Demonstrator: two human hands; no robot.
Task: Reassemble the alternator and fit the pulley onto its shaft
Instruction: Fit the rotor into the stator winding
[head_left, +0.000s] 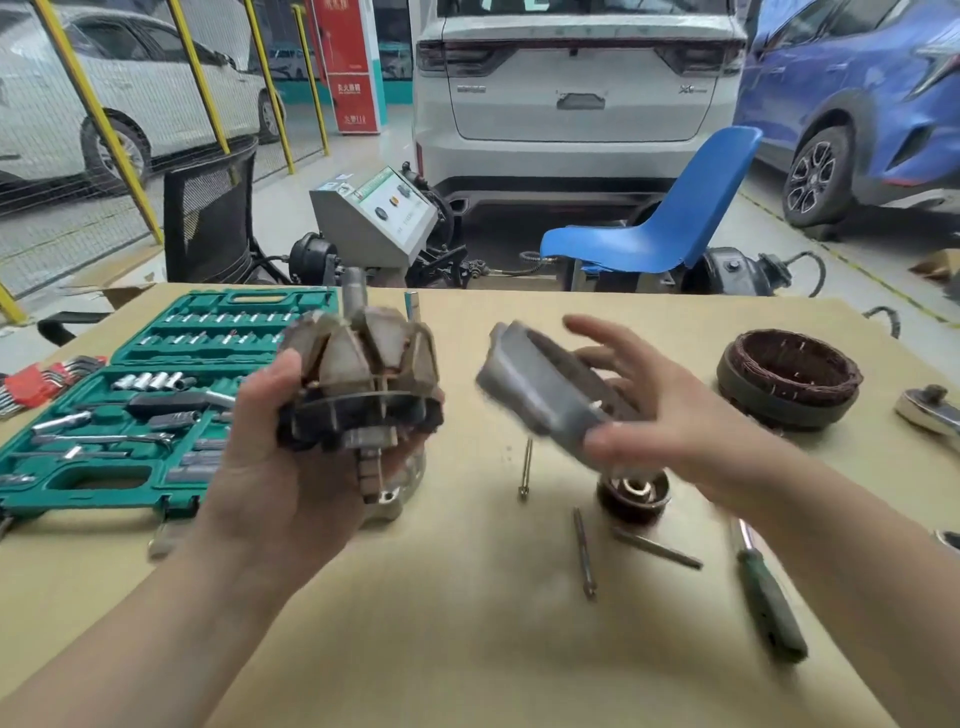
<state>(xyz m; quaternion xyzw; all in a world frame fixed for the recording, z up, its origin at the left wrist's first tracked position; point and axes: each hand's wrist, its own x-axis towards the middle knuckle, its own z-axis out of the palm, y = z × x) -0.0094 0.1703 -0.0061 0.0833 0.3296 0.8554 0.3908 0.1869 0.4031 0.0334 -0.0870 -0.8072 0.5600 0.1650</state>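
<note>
Alternator parts are split between both hands above the counter (467, 649): the left hand (270, 467) has its grip curled round the rotor (358, 384), shaft end up, while the right hand (670, 410) carries the blurred grey housing half (540, 389) on mostly straight fingers, a loose grip that looks more like cradling than clasping. From here the housing could slide off those flat fingers, or meet the rotor shaft tilted and jam on it. The pulley (634, 493) sits on the counter just under the right hand, and a dropped housing would strike it. Counted: one rotor, one housing half, one pulley, one stator ring (789, 379), three long bolts (584, 553), one green-handled screwdriver (769, 603), one open socket case (156, 395).
</note>
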